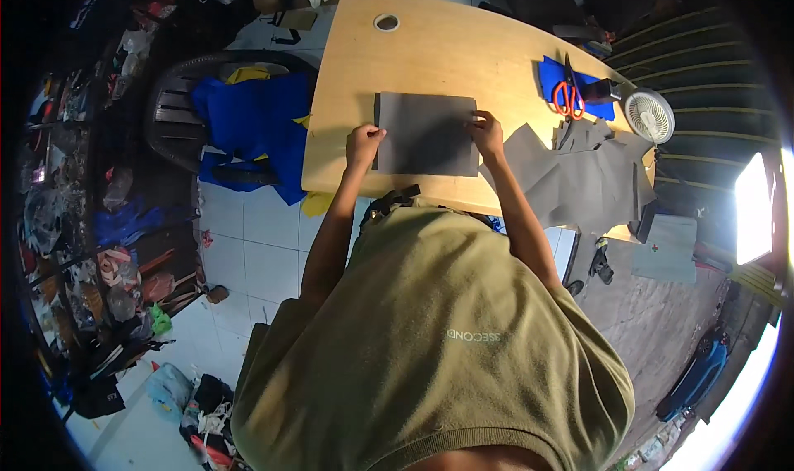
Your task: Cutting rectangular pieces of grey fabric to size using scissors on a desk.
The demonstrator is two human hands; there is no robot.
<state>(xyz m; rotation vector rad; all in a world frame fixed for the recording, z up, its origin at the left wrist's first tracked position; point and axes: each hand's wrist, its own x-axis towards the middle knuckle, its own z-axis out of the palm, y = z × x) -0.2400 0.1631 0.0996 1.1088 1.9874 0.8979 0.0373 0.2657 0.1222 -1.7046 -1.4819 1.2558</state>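
A square dark grey sheet (428, 134) lies flat on the wooden table (430, 57), close to its near edge. A darker strip shows along its left side; I cannot tell whether that is a second layer. My left hand (364, 146) is closed with thumb and fingers on the sheet's left edge. At the opposite edge, near the upper right corner, my right hand (486, 133) pinches the sheet. Right of that hand lies a loose heap of grey pieces (579, 177), some overhanging the table's near edge.
Scissors with orange handles (568, 99) rest on blue material (600, 95) at the right, beside a small black box (602, 90) and a white fan (649, 116). A tape roll (386, 23) sits far left. Blue cloth (256, 119) covers a chair left of the table.
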